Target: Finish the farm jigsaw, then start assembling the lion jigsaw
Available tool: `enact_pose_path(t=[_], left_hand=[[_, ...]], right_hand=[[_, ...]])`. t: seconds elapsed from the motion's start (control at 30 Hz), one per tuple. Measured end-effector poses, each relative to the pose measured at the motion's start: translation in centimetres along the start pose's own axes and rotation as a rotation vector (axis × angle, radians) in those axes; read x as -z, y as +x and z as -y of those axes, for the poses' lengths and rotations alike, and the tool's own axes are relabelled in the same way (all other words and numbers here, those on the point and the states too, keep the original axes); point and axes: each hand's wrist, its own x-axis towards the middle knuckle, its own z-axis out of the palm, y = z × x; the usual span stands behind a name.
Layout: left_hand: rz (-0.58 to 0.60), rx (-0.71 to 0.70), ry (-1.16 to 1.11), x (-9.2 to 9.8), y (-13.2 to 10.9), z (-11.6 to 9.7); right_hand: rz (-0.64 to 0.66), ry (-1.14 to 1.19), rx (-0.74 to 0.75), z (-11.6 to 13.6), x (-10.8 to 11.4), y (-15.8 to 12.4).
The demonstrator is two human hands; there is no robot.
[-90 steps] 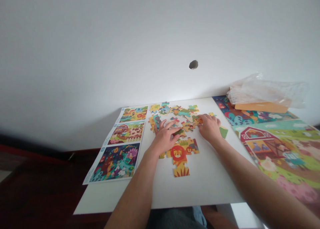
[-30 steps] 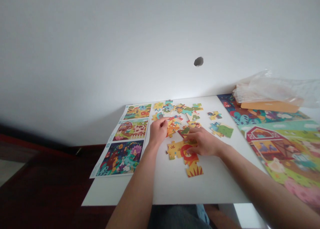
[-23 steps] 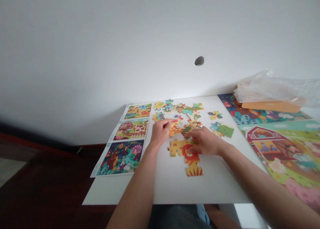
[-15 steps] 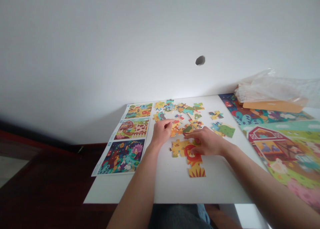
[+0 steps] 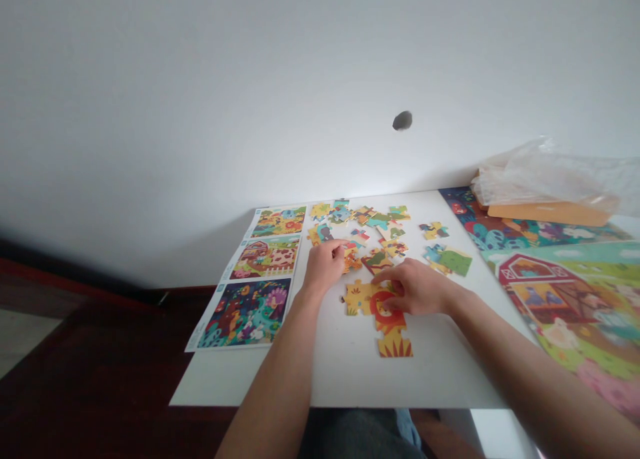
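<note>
Several yellow puzzle pieces (image 5: 358, 297) are joined into a bent strip with a lion face on it. My right hand (image 5: 415, 287) rests on the strip, its index finger and thumb gripping the lion puzzle piece (image 5: 389, 320); part of that piece is hidden under the fingers. My left hand (image 5: 324, 267) is closed in a loose pinch just left of an orange spotted piece (image 5: 353, 261). What its fingertips hold, if anything, is hidden. A green and brown piece (image 5: 376, 260) lies between the hands.
More loose pieces (image 5: 364, 214) lie toward the wall, with a green piece (image 5: 455, 261) at right. A sheet of three printed pictures (image 5: 263, 257) lies at left. At right are a farm picture (image 5: 555, 312) and an orange box (image 5: 545, 213) under clear plastic (image 5: 540, 179).
My right index finger has lowered slightly onto the top edge of the joined strip. My left hand is nearly still. The whole view has shifted a little.
</note>
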Motion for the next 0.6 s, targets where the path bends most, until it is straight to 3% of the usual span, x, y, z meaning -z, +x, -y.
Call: enact_pose_path(t=[0.17, 0.3, 0.4, 0.5, 0.6], left_hand=[[0.011, 0.036, 0.087, 0.4, 0.2, 0.2], [-0.171, 0.194, 0.227, 1.6, 0.4, 0.4], [-0.301, 0.324, 0.363, 2.5, 0.4, 0.8], [-0.312, 0.407, 0.418, 2.8, 0.3, 1.4], [-0.289, 0.411, 0.438, 2.5, 0.2, 1.7]], right_hand=[[0.001, 0.005, -0.013, 0.1, -0.2, 0.0], [-0.047, 0.023, -0.014, 0.0, -0.5, 0.2], [-0.153, 0.022, -0.077, -0.2, -0.8, 0.5], [-0.278, -0.018, -0.126, -0.8, -1.2, 0.8], [-0.321, -0.069, -0.160, -1.5, -1.4, 1.1]])
